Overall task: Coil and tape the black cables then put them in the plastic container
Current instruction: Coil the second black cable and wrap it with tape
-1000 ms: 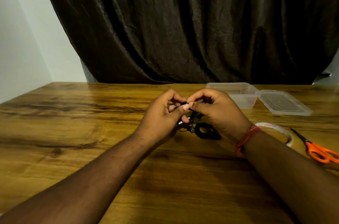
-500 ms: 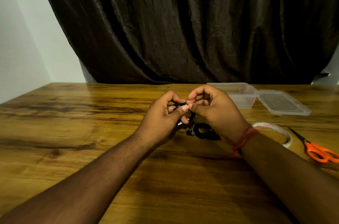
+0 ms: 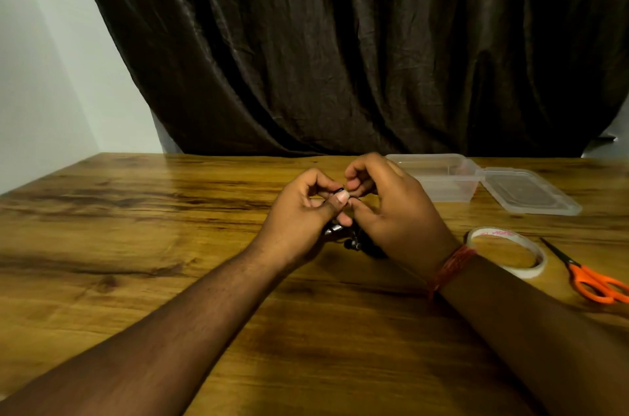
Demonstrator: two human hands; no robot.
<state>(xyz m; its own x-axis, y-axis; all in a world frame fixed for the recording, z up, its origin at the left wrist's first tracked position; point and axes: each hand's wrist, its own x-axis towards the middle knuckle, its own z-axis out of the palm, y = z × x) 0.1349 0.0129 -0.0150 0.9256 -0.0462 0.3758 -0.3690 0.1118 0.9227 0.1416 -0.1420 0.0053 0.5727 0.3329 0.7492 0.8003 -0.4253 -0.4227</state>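
Both hands meet above the middle of the counter (image 3: 170, 245), and the black cable (image 3: 354, 243) sits between them. The left hand (image 3: 303, 214) curls its fingers round the cable, with the thumb (image 3: 335, 203) pressed over a dark bit of it at the top. The right hand (image 3: 391, 208) has its fingers bent in toward that same spot and looks to pinch the cable just beside the left thumb, though the contact is mostly hidden. More of the cable, with small metal plugs, hangs below the hands and touches the counter; how much is coiled cannot be told.

Taking the tape roll (image 3: 507, 252) as the landmark: the cable lies to its left, well apart, past the right wrist. The roll lies flat just beside the right forearm, so the right hand is much the nearer one to reach it. The orange scissors (image 3: 592, 279) lie just to the right of the roll, blades pointing away from the person. The plastic container (image 3: 439, 177) stands beyond the roll, open, and its lid (image 3: 531, 191) lies flat next to it on the right.

Judging from this, coiling is the step in hand. The likely split is for the left hand to hold the coil while the right goes for the tape.
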